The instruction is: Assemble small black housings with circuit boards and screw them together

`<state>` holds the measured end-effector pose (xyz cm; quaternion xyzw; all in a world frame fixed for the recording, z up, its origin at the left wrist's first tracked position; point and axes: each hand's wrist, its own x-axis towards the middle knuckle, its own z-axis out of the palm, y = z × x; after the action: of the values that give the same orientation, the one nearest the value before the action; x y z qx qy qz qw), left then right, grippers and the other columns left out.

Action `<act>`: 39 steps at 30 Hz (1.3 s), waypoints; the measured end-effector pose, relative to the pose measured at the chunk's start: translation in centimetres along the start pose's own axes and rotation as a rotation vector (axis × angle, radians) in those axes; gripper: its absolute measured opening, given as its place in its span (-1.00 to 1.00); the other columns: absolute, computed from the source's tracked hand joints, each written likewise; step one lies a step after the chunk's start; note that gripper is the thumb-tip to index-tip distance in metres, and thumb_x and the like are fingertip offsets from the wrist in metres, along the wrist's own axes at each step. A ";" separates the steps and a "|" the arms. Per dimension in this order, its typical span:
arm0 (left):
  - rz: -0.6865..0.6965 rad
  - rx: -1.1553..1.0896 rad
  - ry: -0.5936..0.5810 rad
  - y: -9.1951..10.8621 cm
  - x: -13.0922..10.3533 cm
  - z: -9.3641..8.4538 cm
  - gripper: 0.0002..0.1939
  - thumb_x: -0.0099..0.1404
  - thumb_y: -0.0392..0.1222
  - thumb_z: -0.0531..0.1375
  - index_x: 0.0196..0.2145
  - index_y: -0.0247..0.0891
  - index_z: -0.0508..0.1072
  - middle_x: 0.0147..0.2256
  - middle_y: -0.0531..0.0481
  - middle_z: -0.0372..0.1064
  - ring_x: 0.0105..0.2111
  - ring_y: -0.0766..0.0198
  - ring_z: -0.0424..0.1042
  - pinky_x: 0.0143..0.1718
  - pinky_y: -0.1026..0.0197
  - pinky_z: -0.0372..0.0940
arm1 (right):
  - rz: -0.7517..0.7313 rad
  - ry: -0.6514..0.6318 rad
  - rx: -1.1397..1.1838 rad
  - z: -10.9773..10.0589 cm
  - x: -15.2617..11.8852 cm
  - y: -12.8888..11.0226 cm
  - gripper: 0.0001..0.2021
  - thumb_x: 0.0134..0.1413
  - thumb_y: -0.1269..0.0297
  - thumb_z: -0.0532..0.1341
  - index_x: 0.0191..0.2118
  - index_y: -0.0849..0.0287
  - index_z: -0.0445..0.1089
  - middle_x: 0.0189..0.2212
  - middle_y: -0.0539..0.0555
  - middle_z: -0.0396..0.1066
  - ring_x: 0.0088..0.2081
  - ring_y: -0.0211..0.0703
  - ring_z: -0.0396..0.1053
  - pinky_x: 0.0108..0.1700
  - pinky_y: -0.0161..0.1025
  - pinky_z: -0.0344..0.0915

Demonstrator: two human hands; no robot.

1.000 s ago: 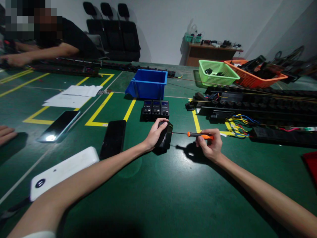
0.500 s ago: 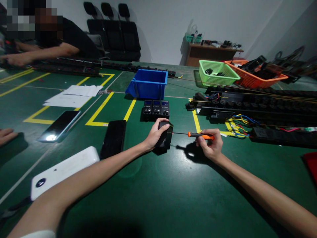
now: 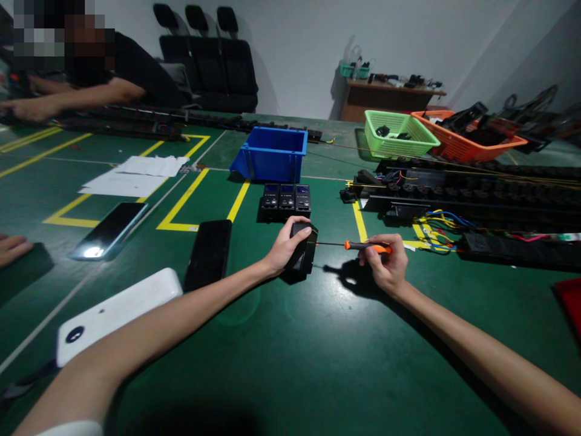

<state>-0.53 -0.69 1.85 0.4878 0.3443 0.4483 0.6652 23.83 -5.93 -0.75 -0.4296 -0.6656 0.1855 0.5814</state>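
Observation:
My left hand (image 3: 287, 247) is closed around a small black box-shaped device (image 3: 308, 251) on the green table. In my right hand (image 3: 388, 264) is a screwdriver (image 3: 356, 245) with an orange and black handle, held level. Its thin shaft points left and the tip meets the right side of the device; the exact contact spot is too small to make out. Just behind my left hand stand several similar black modules (image 3: 287, 200) in a row, with dark blue screens on top.
A blue bin (image 3: 275, 154) stands behind the modules. Long black wired assemblies (image 3: 454, 191), a green basket (image 3: 399, 136) and an orange basket (image 3: 481, 142) lie right. Phones (image 3: 207, 254), a white device (image 3: 120, 312) and papers (image 3: 134, 175) lie left. A co-worker (image 3: 136, 72) sits far left.
The fingers of my right hand have shifted slightly on the screwdriver handle. My left hand and the black device stay in place.

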 end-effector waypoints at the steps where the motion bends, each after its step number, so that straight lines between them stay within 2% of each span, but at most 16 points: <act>1: 0.000 0.002 -0.001 0.0 0.0 0.0 -0.52 0.18 0.06 0.25 -0.04 -0.20 0.23 -0.33 0.00 0.36 -0.41 0.23 0.48 -0.47 0.26 0.36 | 0.001 0.003 -0.006 0.0 0.0 0.0 -0.82 0.16 0.30 0.22 -0.14 0.08 0.24 -0.49 -0.08 0.37 -0.58 -0.26 0.40 -0.49 -0.26 0.34; 39: 0.001 -0.006 0.008 0.0 0.0 0.1 -0.53 0.18 0.05 0.25 -0.05 -0.20 0.25 -0.32 0.01 0.35 -0.42 0.27 0.47 -0.44 0.27 0.36 | 0.008 -0.003 -0.010 0.1 0.2 -0.2 -0.81 0.16 0.27 0.23 -0.15 0.09 0.23 -0.55 -0.11 0.35 -0.60 -0.27 0.39 -0.51 -0.27 0.35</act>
<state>-0.47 -0.68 1.91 0.4841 0.3455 0.4517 0.6650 23.68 -5.87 -0.45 -0.4349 -0.6655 0.1851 0.5777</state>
